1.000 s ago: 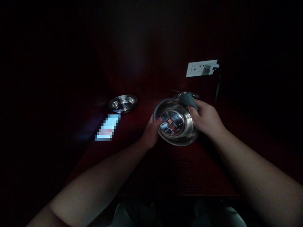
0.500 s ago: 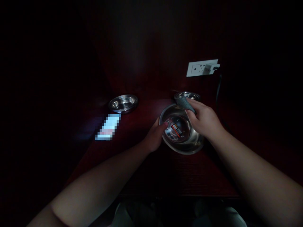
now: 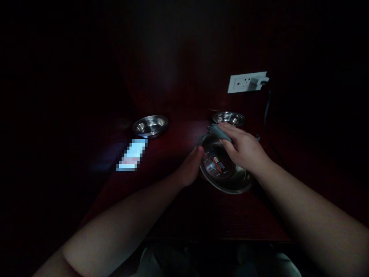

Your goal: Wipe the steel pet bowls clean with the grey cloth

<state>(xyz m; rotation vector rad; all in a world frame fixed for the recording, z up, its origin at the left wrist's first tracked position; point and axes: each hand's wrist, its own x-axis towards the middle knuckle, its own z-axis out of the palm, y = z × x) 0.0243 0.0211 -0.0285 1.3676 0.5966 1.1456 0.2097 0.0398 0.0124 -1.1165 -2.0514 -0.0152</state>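
Note:
A shiny metal bowl (image 3: 239, 182) is tilted toward me above the dark red table, with a red and black label on its inner bottom. My left hand (image 3: 190, 166) grips its left side, thumb on the rim and the other fingers hidden behind. At the far rim, my right hand (image 3: 242, 148) presses a grey-green cloth (image 3: 219, 132) against the bowl. The fingers of that hand lie over the cloth, and a bit of it also shows past the back of the hand.
Two more metal bowls stand farther back, a left bowl (image 3: 150, 126) and a right bowl (image 3: 228, 117). A bright pixelated rectangle (image 3: 132, 155) lies at left on the table (image 3: 173, 207). A white wall socket (image 3: 247, 82) holds a plug with a cable (image 3: 268, 107).
The held bowl has shifted slightly right and toward me and has turned a little. My right hand and the cloth have slid left along the far rim.

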